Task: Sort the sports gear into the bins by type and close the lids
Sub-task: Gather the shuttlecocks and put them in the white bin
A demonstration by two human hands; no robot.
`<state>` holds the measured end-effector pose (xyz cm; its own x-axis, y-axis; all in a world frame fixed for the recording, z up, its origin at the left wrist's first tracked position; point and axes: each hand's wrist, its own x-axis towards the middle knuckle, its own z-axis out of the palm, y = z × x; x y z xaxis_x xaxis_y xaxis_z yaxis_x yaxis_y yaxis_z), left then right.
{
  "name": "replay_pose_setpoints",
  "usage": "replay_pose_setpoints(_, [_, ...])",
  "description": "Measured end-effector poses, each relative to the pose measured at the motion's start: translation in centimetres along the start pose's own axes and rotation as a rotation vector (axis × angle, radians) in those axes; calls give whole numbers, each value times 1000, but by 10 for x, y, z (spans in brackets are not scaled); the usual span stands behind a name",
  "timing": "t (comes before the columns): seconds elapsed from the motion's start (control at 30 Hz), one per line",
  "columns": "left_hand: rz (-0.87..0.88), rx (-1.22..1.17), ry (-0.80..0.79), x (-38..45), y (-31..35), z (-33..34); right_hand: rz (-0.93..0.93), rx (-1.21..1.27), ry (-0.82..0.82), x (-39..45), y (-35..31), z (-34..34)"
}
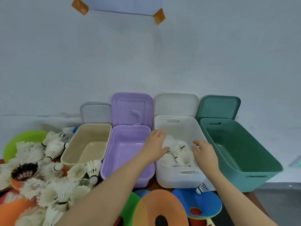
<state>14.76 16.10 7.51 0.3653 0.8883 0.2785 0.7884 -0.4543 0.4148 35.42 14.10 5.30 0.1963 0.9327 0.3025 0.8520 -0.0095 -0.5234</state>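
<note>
White feathered shuttlecocks (178,154) lie heaped inside the white plastic bin (179,178), between both hands. Left hand (154,146) hovers at the bin's left rim, fingers spread, released. Right hand (206,154) over the right side, loosely curled, holding nothing.

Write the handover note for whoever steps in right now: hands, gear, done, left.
Left hand and right hand: both open over the white bin, no grip on anything.
Done: some shuttlecocks are in the white bin.
Beige bin, purple bin and green bin hold nothing visible; all four lids lean against the wall.
Left: shuttlecock pile at left, one stray shuttlecock, flat cones in front; then close the lids.
</note>
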Motion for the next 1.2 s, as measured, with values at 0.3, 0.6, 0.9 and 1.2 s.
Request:
replay_pose_setpoints(0.3, [-114, 301, -7, -48, -38, -26, -201, 89, -91, -22, -30, 26])
replay_pose_setpoints(0.6, [-270, 280, 46, -144, -114, -71, -404, 279, -209, -70, -121, 73])
replay_pose_setpoints(0.9, [-428, 261, -143, -243, -189, -108, -569, 243, -517, -131, -206, 140])
replay_pose_setpoints(1.2, [-366, 16, -51, -267, -212, -98, -517, 171, -482, -189, -226, 181])
